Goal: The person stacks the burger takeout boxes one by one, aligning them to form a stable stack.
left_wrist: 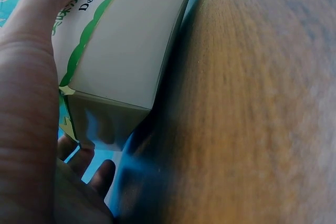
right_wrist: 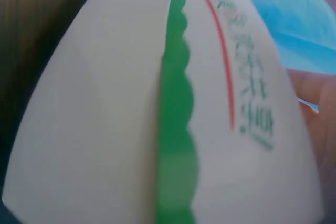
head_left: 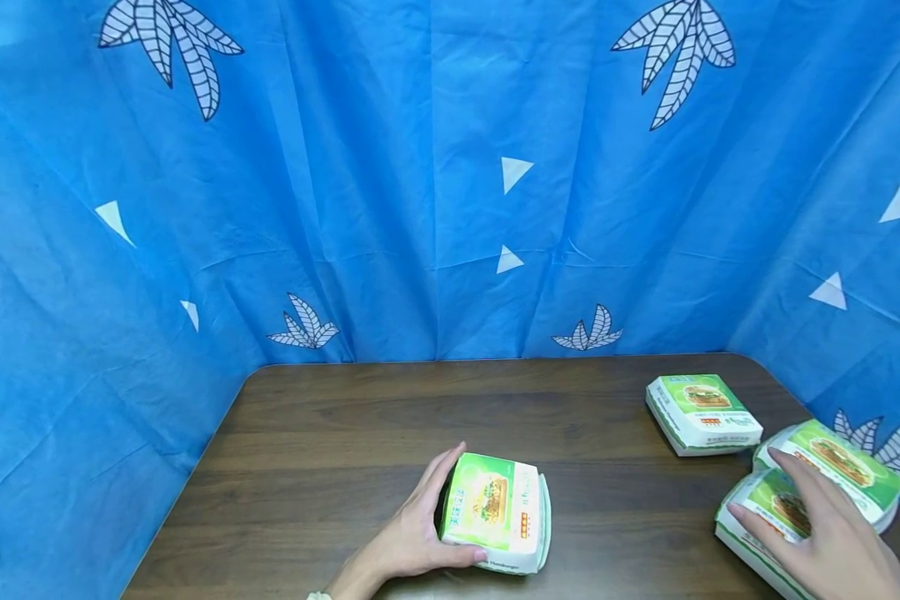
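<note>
Near the front middle of the table, my left hand point(head_left: 420, 533) grips a green-and-white paper burger box point(head_left: 487, 508), thumb on its near side and fingers along its left. The left wrist view shows the thumb point(left_wrist: 31, 40) across the printed side of that box point(left_wrist: 126, 40). At the right, my right hand point(head_left: 832, 525) is over a lower burger box point(head_left: 757, 554), thumb and forefinger spread apart. Another burger box point(head_left: 847, 467) sits against it, slightly higher. A blurred white box side point(right_wrist: 94, 103) fills the right wrist view, with part of the hand point(right_wrist: 320, 103) behind.
Farther back on the right stands one more burger box point(head_left: 705, 417). The brown wood-grain table point(head_left: 307, 450) is bordered at the back and sides by a blue curtain point(head_left: 390, 183) with leaf and triangle prints.
</note>
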Motion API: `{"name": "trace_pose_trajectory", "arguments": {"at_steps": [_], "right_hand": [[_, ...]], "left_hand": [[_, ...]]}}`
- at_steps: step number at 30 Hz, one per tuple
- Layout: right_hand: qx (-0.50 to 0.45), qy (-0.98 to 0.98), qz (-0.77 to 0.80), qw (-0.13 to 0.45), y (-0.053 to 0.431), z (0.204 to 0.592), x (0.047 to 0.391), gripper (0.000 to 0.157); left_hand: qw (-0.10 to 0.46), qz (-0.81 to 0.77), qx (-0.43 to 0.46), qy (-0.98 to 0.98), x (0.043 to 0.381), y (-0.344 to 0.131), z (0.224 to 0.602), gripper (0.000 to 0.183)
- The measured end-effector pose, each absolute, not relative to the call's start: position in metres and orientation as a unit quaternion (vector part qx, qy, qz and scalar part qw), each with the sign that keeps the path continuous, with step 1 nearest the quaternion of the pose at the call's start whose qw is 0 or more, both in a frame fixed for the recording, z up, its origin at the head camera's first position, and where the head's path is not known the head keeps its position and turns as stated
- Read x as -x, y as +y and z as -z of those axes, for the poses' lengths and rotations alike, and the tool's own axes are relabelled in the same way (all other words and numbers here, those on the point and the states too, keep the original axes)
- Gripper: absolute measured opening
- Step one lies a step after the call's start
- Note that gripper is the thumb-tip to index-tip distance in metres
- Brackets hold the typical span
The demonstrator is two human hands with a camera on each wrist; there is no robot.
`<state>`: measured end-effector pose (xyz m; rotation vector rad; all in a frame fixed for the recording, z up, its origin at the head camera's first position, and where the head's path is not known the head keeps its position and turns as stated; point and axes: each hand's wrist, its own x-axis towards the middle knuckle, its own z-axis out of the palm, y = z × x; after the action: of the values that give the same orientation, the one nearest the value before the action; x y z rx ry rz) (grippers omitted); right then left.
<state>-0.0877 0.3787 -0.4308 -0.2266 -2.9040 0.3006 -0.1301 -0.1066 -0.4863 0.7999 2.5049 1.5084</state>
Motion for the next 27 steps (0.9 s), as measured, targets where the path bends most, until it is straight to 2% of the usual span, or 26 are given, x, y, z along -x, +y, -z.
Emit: {"name": "trace_pose_trajectory", "arguments": {"at_steps": [9, 16, 27], "right_hand": [[0.071, -0.99, -0.099, 0.073, 0.391, 0.439, 0.086, 0.103], [0.083, -0.992, -0.087, 0.026, 0.398, 0.443, 0.087, 0.106], [0.074, -0.993, -0.092, 0.027, 0.399, 0.445, 0.088, 0.105]], "left_hand": [[0.054, -0.497, -0.267, 0.824, 0.131, -0.107, 0.488, 0.124], [0.06, -0.498, -0.263, 0.824, 0.131, -0.106, 0.487, 0.123], [0.071, -0.503, -0.254, 0.823, 0.131, -0.106, 0.486, 0.123]]}}
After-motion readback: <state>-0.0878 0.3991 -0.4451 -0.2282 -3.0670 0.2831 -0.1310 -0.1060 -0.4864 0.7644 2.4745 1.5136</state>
